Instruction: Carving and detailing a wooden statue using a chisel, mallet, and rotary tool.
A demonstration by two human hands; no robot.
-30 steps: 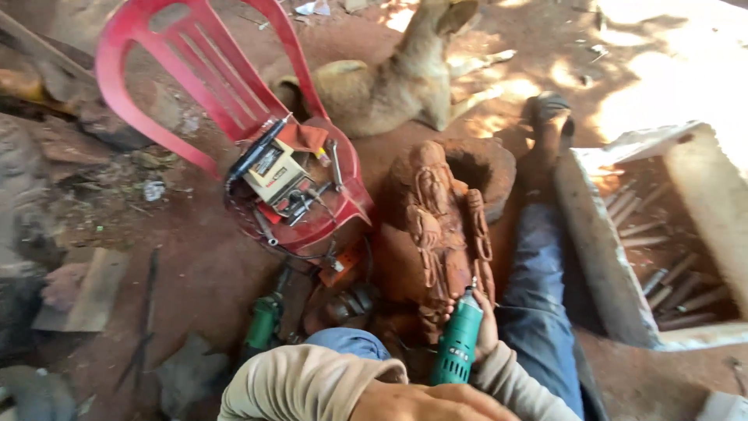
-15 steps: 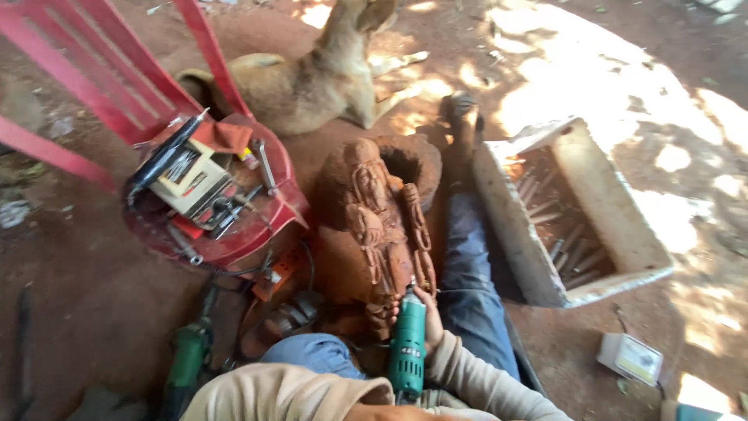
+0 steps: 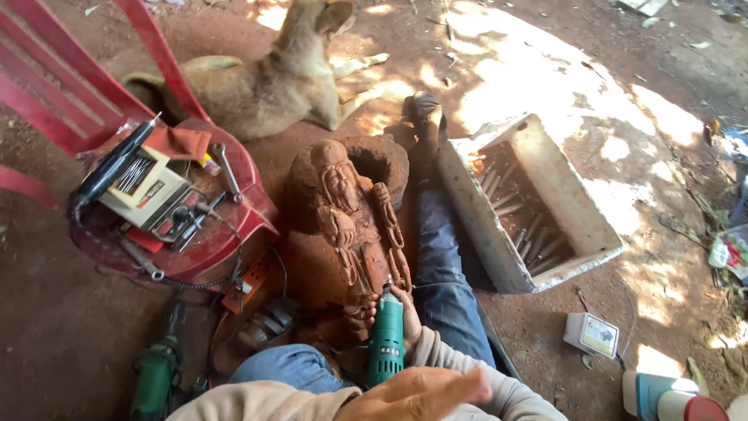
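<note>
Grinder (image 3: 386, 343) on carving (image 3: 347, 226), right hand (image 3: 407, 318) wrapped round its body
Carving looked heavy, stiff; left hand (image 3: 417, 394) spread flat, holding nothing, nr bottom edge; best gripped mid-body

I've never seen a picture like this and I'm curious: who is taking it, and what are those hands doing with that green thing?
The picture comes from a camera worn on a person's head, so you look down just as they do. The person sits on the reddish dirt ground with their legs stretched out.

Their right hand holds a green power tool with its tip against a reddish-brown carved statue lying between their legs. Their left hand is open, low in front of the camera, holding nothing.

To the left, a red plastic chair lies tipped over, with small tools on it, and another green tool lies on the ground. To the right is a white box full of metal chisels. A tan dog rests behind.
</note>
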